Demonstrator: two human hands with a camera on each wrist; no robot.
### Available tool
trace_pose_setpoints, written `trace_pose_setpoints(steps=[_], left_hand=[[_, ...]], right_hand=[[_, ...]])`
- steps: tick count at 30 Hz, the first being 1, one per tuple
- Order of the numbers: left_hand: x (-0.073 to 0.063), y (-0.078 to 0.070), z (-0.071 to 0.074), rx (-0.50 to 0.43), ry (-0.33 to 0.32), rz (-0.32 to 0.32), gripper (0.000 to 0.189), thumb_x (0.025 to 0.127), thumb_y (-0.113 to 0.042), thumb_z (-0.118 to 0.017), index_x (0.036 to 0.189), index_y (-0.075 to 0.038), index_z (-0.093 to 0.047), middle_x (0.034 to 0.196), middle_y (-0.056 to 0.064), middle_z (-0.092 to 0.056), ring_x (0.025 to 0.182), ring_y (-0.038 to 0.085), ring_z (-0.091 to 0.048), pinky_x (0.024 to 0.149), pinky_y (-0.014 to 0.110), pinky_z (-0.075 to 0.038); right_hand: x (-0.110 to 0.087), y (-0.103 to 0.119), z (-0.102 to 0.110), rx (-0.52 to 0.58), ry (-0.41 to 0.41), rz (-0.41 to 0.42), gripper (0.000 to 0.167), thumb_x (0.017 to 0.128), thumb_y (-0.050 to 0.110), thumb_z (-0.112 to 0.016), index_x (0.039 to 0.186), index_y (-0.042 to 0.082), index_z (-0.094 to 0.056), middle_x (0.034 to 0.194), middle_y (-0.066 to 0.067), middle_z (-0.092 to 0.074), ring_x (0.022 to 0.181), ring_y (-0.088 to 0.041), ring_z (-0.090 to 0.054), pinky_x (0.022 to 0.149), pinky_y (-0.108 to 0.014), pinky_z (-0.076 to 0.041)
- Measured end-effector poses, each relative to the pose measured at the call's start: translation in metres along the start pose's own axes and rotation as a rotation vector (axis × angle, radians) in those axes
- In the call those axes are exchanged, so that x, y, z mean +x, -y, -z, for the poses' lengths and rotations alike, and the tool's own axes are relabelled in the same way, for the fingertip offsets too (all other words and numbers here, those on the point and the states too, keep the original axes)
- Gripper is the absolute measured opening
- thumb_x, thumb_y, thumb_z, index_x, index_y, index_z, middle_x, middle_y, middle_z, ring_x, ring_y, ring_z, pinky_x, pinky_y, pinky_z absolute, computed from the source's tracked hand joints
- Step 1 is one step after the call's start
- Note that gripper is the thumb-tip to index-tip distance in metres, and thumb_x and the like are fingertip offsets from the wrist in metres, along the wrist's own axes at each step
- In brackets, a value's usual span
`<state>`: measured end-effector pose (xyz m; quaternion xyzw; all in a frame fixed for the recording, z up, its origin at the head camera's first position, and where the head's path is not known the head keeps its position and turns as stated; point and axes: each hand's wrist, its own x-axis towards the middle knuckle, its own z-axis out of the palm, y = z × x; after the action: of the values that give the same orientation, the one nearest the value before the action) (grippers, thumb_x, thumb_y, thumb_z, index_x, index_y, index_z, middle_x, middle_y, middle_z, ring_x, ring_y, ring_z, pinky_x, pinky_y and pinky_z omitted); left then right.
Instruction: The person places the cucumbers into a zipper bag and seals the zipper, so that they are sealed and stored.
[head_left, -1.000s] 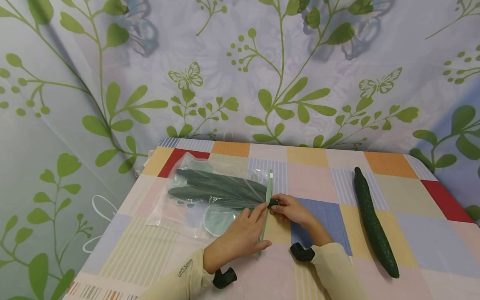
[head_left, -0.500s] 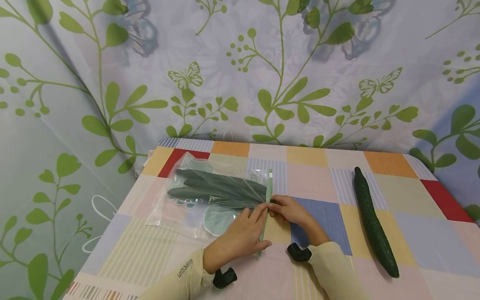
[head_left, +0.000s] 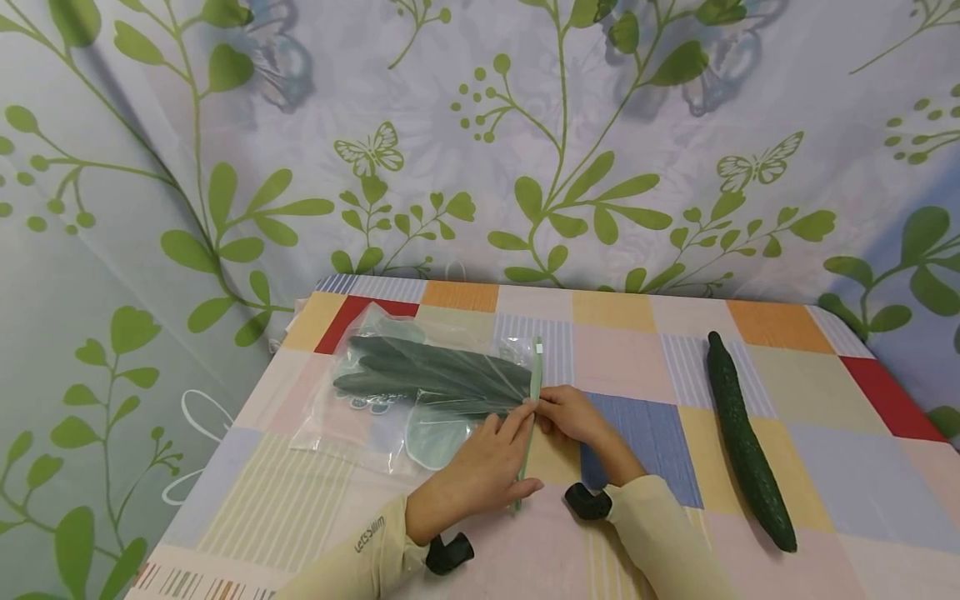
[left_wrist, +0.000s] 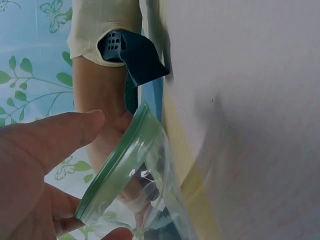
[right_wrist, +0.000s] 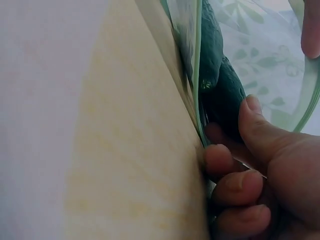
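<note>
A clear zip bag (head_left: 315, 429) with a green zip edge lies on its side, holding several dark green cucumbers (head_left: 442, 367). My left hand (head_left: 480, 471) holds the green edge at the bag's mouth, its thumb spread away from the edge. In the left wrist view the mouth gapes, and the green zip edge (left_wrist: 112, 165) arches up beside the left hand's fingers. My right hand (head_left: 577, 414) is at the mouth, gripping the end of a cucumber (right_wrist: 225, 102); its thumb presses on the skin and its other fingers curl below. Another cucumber end (right_wrist: 210, 45) shows just beside it.
A single long cucumber (head_left: 750, 446) lies on the right side of the table. The table has a patchwork cloth (head_left: 622, 350), and a leaf-print curtain (head_left: 450, 233) hangs behind it. A dark wrist mount (head_left: 588, 502) sits at the right cuff.
My right hand has moved slightly left toward the bag's mouth, and the cucumber end that stuck out there has gone in. My left hand stays at the green edge.
</note>
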<state>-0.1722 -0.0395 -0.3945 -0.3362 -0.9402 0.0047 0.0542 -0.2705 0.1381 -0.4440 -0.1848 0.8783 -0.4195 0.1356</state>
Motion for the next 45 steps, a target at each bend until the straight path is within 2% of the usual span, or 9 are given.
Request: trace_pose_setpoints(steps=[8,12,16,21,24,29,37,45], left_hand=[[0.002,0.000,-0.002,0.015,-0.010,0.000,0.082,0.083,-0.054,-0.055,0.139,0.002,-0.033,0.146,0.010,-0.029,0.082,0.016,-0.042,0.070,0.022,-0.040],[0.002,-0.001,-0.002,0.011,-0.011,-0.001,0.083,0.083,-0.055,-0.055,0.139,0.002,-0.033,0.146,0.011,-0.029,0.082,0.017,-0.043,0.068,0.022,-0.040],[0.001,-0.001,-0.003,0.007,-0.021,-0.007,0.082,0.082,-0.054,-0.057,0.138,0.002,-0.035,0.145,0.011,-0.031,0.081,0.017,-0.043,0.067,0.022,-0.040],[0.001,-0.001,-0.004,0.017,-0.026,-0.014,0.081,0.082,-0.054,-0.057,0.137,0.002,-0.036,0.144,0.011,-0.031,0.084,0.018,-0.045,0.072,0.024,-0.042],[0.002,-0.001,-0.004,0.022,-0.012,-0.008,0.081,0.082,-0.054,-0.058,0.137,0.001,-0.036,0.143,0.009,-0.031,0.087,0.019,-0.045,0.074,0.024,-0.042],[0.003,-0.001,-0.003,0.037,0.019,0.009,0.080,0.081,-0.054,-0.058,0.138,-0.001,-0.037,0.143,0.007,-0.032,0.088,0.018,-0.045,0.075,0.024,-0.042],[0.004,-0.002,-0.003,0.016,0.014,0.009,0.082,0.081,-0.054,-0.059,0.138,-0.001,-0.035,0.144,0.008,-0.032,0.086,0.018,-0.046,0.073,0.024,-0.043],[0.003,-0.001,-0.004,-0.012,0.011,0.026,0.083,0.080,-0.053,-0.060,0.139,0.000,-0.034,0.144,0.008,-0.030,0.089,0.019,-0.047,0.077,0.027,-0.045]], right_hand=[[0.004,0.006,-0.003,0.003,-0.090,-0.096,0.036,0.089,0.026,-0.058,0.059,0.005,-0.060,0.043,0.002,-0.047,0.031,-0.007,-0.037,0.034,-0.021,-0.030],[0.005,0.010,-0.005,-0.033,-0.121,-0.150,0.038,0.086,0.031,-0.061,0.057,0.006,-0.060,0.042,0.001,-0.046,0.031,-0.008,-0.037,0.034,-0.021,-0.031],[0.005,0.011,-0.008,-0.054,-0.147,-0.161,0.036,0.084,0.032,-0.062,0.059,0.007,-0.062,0.042,0.001,-0.048,0.032,-0.008,-0.038,0.036,-0.021,-0.034],[0.002,0.009,-0.009,-0.057,-0.180,-0.135,0.025,0.084,0.028,-0.064,0.070,0.008,-0.068,0.045,0.002,-0.050,0.035,-0.009,-0.039,0.037,-0.021,-0.034],[-0.001,0.008,-0.011,-0.068,-0.188,-0.092,0.017,0.084,0.023,-0.064,0.080,0.007,-0.071,0.047,0.001,-0.051,0.037,-0.008,-0.039,0.038,-0.020,-0.033],[-0.007,0.005,-0.013,-0.069,-0.200,-0.028,0.016,0.084,0.018,-0.064,0.092,0.005,-0.070,0.052,-0.001,-0.057,0.041,-0.007,-0.041,0.041,-0.021,-0.034],[-0.024,-0.004,-0.006,0.013,-0.199,-0.121,0.034,0.086,0.025,-0.062,0.110,0.001,-0.063,0.062,-0.002,-0.060,0.048,-0.010,-0.048,0.046,-0.024,-0.041],[-0.059,-0.018,0.012,0.010,-0.207,-0.176,0.039,0.085,0.025,-0.063,0.116,0.002,-0.060,0.063,-0.002,-0.057,0.046,-0.012,-0.047,0.042,-0.025,-0.039]])
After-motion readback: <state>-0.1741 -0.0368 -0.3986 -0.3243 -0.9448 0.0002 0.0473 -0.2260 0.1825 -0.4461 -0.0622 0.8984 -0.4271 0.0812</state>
